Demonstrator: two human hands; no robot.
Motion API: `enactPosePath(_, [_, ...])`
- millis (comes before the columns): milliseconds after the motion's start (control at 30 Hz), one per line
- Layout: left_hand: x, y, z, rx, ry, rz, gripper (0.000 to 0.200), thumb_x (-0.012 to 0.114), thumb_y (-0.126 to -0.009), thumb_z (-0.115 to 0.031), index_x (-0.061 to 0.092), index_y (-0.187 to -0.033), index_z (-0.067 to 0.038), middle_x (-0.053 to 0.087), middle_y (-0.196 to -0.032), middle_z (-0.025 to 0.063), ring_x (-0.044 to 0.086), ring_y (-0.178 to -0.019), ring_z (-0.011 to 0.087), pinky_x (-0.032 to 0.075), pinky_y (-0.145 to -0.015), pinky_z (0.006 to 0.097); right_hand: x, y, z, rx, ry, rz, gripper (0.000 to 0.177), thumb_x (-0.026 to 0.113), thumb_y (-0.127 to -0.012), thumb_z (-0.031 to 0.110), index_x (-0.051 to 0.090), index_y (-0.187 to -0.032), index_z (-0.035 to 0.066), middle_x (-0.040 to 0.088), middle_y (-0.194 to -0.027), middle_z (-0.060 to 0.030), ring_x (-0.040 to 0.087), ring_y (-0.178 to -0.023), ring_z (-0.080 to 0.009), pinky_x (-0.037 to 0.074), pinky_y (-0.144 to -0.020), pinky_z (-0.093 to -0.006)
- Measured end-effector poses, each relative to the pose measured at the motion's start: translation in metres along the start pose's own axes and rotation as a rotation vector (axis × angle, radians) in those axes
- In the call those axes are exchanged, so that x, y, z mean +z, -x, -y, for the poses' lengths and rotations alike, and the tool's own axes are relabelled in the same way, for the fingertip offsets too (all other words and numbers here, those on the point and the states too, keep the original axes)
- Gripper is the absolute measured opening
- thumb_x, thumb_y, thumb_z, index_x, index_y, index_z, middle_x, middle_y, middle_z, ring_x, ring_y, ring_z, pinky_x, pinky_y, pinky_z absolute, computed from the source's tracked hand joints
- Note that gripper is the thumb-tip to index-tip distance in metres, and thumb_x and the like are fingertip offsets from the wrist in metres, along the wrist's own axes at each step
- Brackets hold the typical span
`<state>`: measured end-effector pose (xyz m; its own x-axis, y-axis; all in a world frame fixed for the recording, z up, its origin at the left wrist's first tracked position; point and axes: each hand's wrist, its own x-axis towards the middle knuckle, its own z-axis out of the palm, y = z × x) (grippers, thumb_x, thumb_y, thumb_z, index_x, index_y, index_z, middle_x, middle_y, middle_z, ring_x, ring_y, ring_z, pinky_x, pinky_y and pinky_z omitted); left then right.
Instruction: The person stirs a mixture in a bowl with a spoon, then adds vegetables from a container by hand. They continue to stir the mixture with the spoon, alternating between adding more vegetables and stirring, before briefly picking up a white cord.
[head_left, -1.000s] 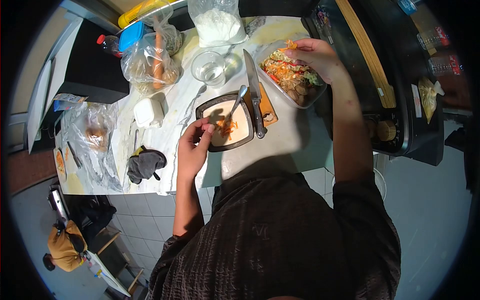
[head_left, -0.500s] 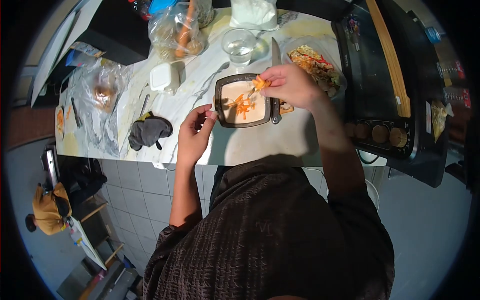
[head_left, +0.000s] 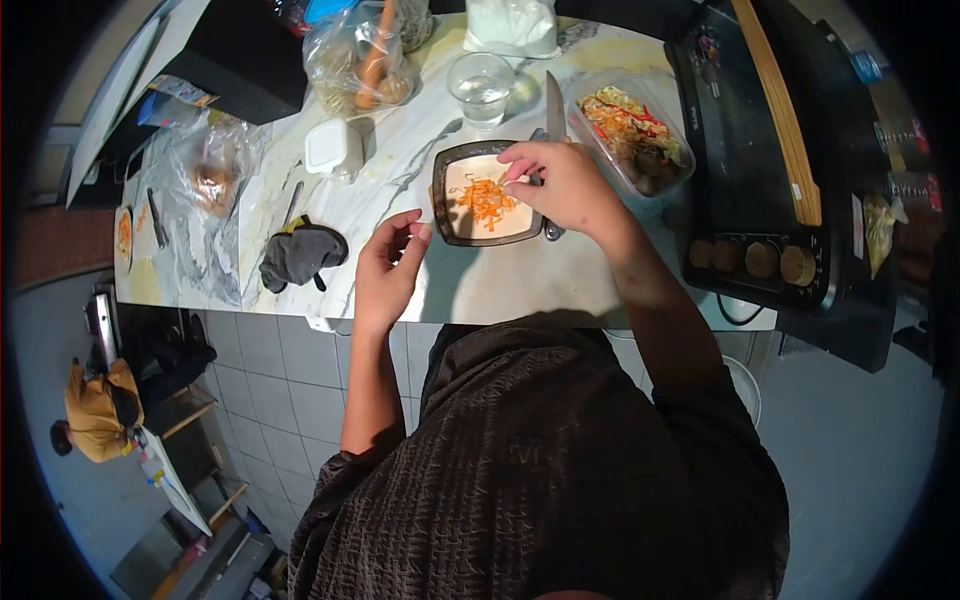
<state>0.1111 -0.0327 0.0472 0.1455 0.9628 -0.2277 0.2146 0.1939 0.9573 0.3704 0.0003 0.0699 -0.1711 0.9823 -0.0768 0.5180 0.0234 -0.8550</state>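
Observation:
A square dark pan (head_left: pixel 443 212) with a pale, creamy layer inside sits on the counter. Orange carrot shreds (head_left: pixel 486 207) are heaped in the middle of that layer. Over the pan's upper right part is my right hand (head_left: pixel 560 182), its thumb and fingertips slightly apart just above the shreds, with no clump visible between them. My left hand (head_left: pixel 388 262) hovers left of the pan, fingers loosely curled and apart, holding nothing. Behind my right hand lies a knife (head_left: pixel 555 105), blade pointing away; its handle is partly covered by the hand.
A clear tub of cut vegetables (head_left: pixel 640 135) stands right, beside a black oven (head_left: pixel 760 130). Farther back are a cup of water (head_left: pixel 481 95), a white bag (head_left: pixel 510 28) and a vegetable bag (head_left: pixel 355 65). A white-lidded container (head_left: pixel 332 148) and dark mitt (head_left: pixel 303 260) lie left. A person (head_left: pixel 102 410) sits far left.
My right hand has lowered over the pan and its clump of carrot shreds has left the fingers. The heap in the pan is larger. My left hand stays nearly still.

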Motion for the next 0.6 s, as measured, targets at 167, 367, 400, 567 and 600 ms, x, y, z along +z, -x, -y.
enactPosePath(167, [0.014,-0.014,-0.01,0.049,-0.023,0.059,0.032,0.066,-0.093,-0.015,0.06,-0.119,0.003,0.065,-0.096,0.0028,0.058,-0.086,0.009,0.047,-0.077,0.0239,0.001,0.014,-0.006,-0.113,0.018,-0.089,0.029,0.064,-0.082,0.009,0.068,-0.11,0.006,0.071,-0.097,-0.0134,0.067,-0.091,-0.0309,0.053,-0.082,-0.0373])
enactPosePath(367, [0.05,-0.04,-0.028,0.065,-0.058,0.17,0.031,0.066,-0.093,-0.015,0.06,-0.118,0.003,0.066,-0.097,0.004,0.059,-0.085,0.0088,0.048,-0.075,0.024,-0.033,0.056,-0.04,0.035,0.133,-0.427,0.027,0.066,-0.08,0.008,0.068,-0.107,0.005,0.068,-0.095,-0.0153,0.065,-0.085,-0.0331,0.052,-0.075,-0.0397])
enactPosePath(400, [0.059,-0.047,-0.031,0.09,-0.078,0.209,0.031,0.066,-0.093,-0.015,0.061,-0.118,0.003,0.066,-0.096,0.0042,0.059,-0.084,0.0087,0.048,-0.075,0.0233,-0.04,0.064,-0.05,0.035,0.212,-0.557,0.025,0.067,-0.079,0.008,0.068,-0.103,0.005,0.066,-0.091,-0.0147,0.065,-0.084,-0.0336,0.052,-0.073,-0.0402])
enactPosePath(567, [0.112,-0.081,-0.05,0.214,-0.28,0.337,0.03,0.068,-0.091,-0.018,0.063,-0.114,0.001,0.066,-0.094,0.0035,0.058,-0.076,0.0065,0.047,-0.065,0.0226,-0.065,0.089,-0.081,-0.021,0.446,-0.786,0.02,0.071,-0.077,0.01,0.062,-0.093,0.004,0.063,-0.086,-0.0148,0.064,-0.082,-0.0329,0.051,-0.07,-0.0416])
enactPosePath(600, [0.123,-0.089,-0.052,0.276,-0.266,0.359,0.029,0.068,-0.09,-0.019,0.065,-0.112,0.0,0.067,-0.094,0.0069,0.06,-0.073,0.01,0.048,-0.062,0.0261,-0.065,0.092,-0.081,-0.011,0.444,-0.791,0.02,0.071,-0.077,0.01,0.062,-0.093,0.004,0.063,-0.086,-0.0148,0.064,-0.082,-0.0329,0.051,-0.07,-0.0416])
